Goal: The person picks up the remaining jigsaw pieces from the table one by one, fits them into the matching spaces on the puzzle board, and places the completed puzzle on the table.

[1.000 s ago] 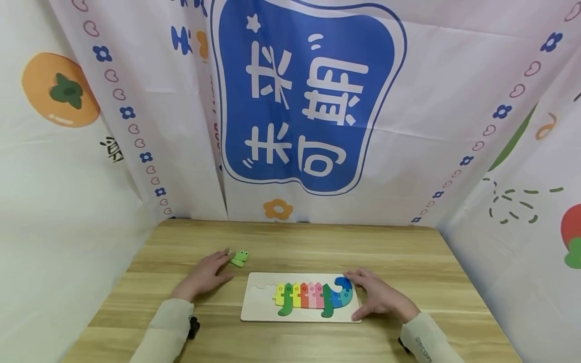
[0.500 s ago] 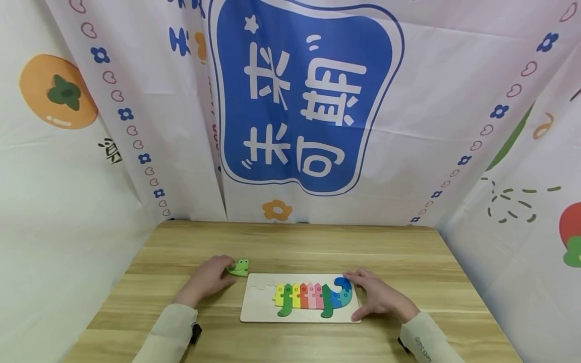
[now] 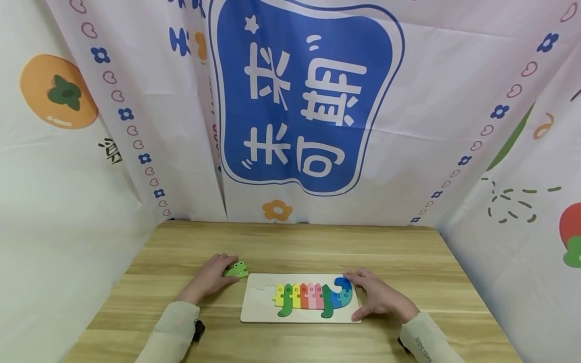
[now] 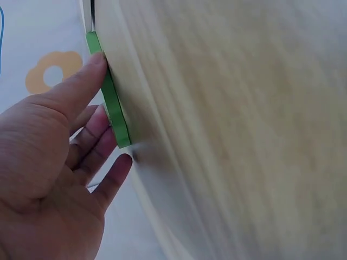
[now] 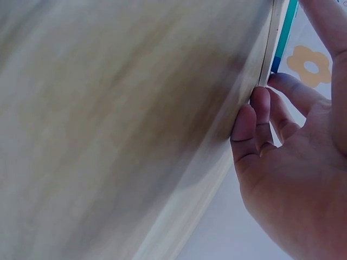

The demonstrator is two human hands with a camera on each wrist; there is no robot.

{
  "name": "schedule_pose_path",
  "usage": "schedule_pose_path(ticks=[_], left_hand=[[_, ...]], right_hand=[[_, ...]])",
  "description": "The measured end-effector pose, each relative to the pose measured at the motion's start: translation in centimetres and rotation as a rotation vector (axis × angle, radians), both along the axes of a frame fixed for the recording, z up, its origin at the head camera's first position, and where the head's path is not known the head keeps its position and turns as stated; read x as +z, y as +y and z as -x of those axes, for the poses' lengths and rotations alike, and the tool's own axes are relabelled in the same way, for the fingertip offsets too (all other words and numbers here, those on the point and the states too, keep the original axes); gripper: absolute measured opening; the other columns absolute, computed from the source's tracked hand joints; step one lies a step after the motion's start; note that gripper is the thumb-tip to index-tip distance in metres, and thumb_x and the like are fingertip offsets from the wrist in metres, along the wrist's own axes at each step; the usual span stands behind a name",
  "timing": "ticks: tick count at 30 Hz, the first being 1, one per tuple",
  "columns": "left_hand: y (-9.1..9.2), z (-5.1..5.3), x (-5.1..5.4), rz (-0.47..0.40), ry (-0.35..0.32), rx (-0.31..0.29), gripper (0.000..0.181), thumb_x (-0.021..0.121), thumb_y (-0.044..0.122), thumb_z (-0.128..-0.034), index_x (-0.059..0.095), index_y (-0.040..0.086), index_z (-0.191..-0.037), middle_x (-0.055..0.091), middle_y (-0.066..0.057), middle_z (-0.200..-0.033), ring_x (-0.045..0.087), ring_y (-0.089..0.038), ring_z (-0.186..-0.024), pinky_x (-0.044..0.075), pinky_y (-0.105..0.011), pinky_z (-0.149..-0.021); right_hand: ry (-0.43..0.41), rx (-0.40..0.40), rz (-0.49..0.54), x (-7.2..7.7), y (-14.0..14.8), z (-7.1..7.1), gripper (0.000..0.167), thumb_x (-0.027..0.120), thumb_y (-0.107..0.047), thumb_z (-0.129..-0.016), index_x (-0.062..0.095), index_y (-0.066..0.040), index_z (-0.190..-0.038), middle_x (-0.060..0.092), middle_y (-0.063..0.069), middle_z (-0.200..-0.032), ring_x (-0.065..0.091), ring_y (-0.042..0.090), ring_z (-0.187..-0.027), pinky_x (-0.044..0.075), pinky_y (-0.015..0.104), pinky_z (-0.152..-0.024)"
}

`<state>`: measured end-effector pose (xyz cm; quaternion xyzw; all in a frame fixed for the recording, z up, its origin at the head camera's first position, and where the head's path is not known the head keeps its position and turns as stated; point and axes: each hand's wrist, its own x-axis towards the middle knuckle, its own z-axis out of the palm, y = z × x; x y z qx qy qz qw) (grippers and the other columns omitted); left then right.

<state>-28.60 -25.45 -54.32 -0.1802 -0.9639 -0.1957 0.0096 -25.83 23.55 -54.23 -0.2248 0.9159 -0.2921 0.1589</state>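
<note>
My left hand (image 3: 211, 278) pinches a light green crocodile-head puzzle piece (image 3: 238, 270) between thumb and fingers, just off the upper left corner of a wooden puzzle board (image 3: 257, 311). The left wrist view shows the green side edge of the piece (image 4: 113, 103) low over the tabletop, the thumb on its near side and fingers beyond. My right hand (image 3: 383, 296) holds the board's right end, thumb at the lower corner and a finger at the upper one. On the board lie joined colourful crocodile body pieces (image 3: 304, 295); an uncoloured recess (image 3: 262, 292) shows at the left.
The wood-grain table (image 3: 327, 247) stretches behind and around the board. White printed cloth (image 3: 422, 126) hangs at the back and on both sides. In the right wrist view the table fills much of the frame.
The left hand has drawn the crocodile-head piece nearer to me and turned it, its thumb closing in on the piece. Right hand and board stay nearly still.
</note>
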Motion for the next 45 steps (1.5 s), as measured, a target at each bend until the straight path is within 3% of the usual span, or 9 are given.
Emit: schedule_pose_path(ticks=[4, 9, 19, 27, 31, 38, 41, 45], left_hand=[[0.2, 0.0, 0.1, 0.017, -0.024, 0.003, 0.054, 0.080, 0.028, -0.0909, 0.065, -0.002, -0.133, 0.067, -0.007, -0.106, 0.059, -0.021, -0.099, 0.053, -0.048, -0.092], [0.3, -0.2, 0.2, 0.032, 0.006, -0.003, 0.050, 0.076, 0.025, -0.0948, 0.063, -0.002, -0.135, 0.067, -0.015, -0.117, 0.063, -0.030, -0.107, 0.053, -0.053, -0.098], [1.0, -0.5, 0.9, 0.093, 0.178, -0.041, 0.052, 0.075, 0.029, -0.0951, 0.062, 0.003, -0.139, 0.066, -0.014, -0.124, 0.062, -0.034, -0.115, 0.052, -0.054, -0.101], [2.9, -2.0, 2.1, 0.151, 0.301, -0.102, 0.055, 0.079, 0.029, -0.0916, 0.063, 0.008, -0.139, 0.067, -0.009, -0.122, 0.063, -0.030, -0.113, 0.054, -0.052, -0.097], [3.6, -2.6, 2.3, 0.188, 0.364, -0.144, 0.056, 0.082, 0.029, -0.0890, 0.064, 0.011, -0.139, 0.067, -0.008, -0.121, 0.063, -0.028, -0.111, 0.054, -0.051, -0.097], [3.8, -2.7, 2.0, 0.284, 0.473, -0.204, 0.060, 0.087, 0.030, -0.0838, 0.066, 0.017, -0.138, 0.068, -0.002, -0.122, 0.062, -0.024, -0.111, 0.054, -0.047, -0.099], [3.9, -2.9, 1.9, 0.291, 0.487, -0.217, 0.059, 0.087, 0.030, -0.0836, 0.067, 0.016, -0.137, 0.068, -0.002, -0.124, 0.062, -0.024, -0.112, 0.054, -0.046, -0.098], [3.9, -3.2, 1.6, 0.249, 0.455, -0.223, 0.055, 0.085, 0.032, -0.0851, 0.068, 0.015, -0.135, 0.068, -0.004, -0.125, 0.063, -0.026, -0.115, 0.054, -0.048, -0.098]], right_hand=[[-0.005, -0.001, 0.008, 0.0, 0.0, 0.0, 0.104, 0.097, -0.043, -0.067, 0.049, -0.015, -0.155, 0.051, 0.005, -0.139, 0.046, 0.030, -0.129, 0.041, 0.066, -0.113], [-0.007, -0.001, 0.006, -0.1, 0.1, 0.0, 0.105, 0.097, -0.043, -0.067, 0.048, -0.014, -0.155, 0.050, 0.005, -0.141, 0.046, 0.030, -0.131, 0.041, 0.065, -0.114], [-0.005, 0.004, 0.007, 0.1, 0.1, 0.1, 0.105, 0.097, -0.044, -0.067, 0.049, -0.015, -0.155, 0.050, 0.006, -0.142, 0.046, 0.032, -0.132, 0.041, 0.066, -0.114], [-0.004, 0.003, 0.013, 0.1, 0.1, 0.0, 0.105, 0.097, -0.042, -0.067, 0.048, -0.014, -0.155, 0.049, 0.007, -0.143, 0.044, 0.032, -0.133, 0.040, 0.067, -0.114], [0.002, 0.004, 0.011, 0.0, 0.1, 0.0, 0.104, 0.097, -0.042, -0.067, 0.049, -0.014, -0.155, 0.049, 0.008, -0.145, 0.044, 0.034, -0.135, 0.039, 0.068, -0.114], [-0.004, -0.002, 0.008, 0.3, 0.0, 0.0, 0.104, 0.097, -0.043, -0.067, 0.049, -0.015, -0.155, 0.050, 0.007, -0.142, 0.045, 0.033, -0.132, 0.040, 0.068, -0.113], [0.004, 0.002, 0.011, 0.3, 0.0, 0.0, 0.104, 0.097, -0.043, -0.067, 0.049, -0.014, -0.155, 0.050, 0.007, -0.142, 0.046, 0.033, -0.133, 0.040, 0.068, -0.113], [0.003, 0.008, 0.013, 0.1, 0.0, 0.0, 0.104, 0.097, -0.044, -0.067, 0.049, -0.014, -0.155, 0.050, 0.006, -0.142, 0.046, 0.032, -0.132, 0.040, 0.067, -0.113]])
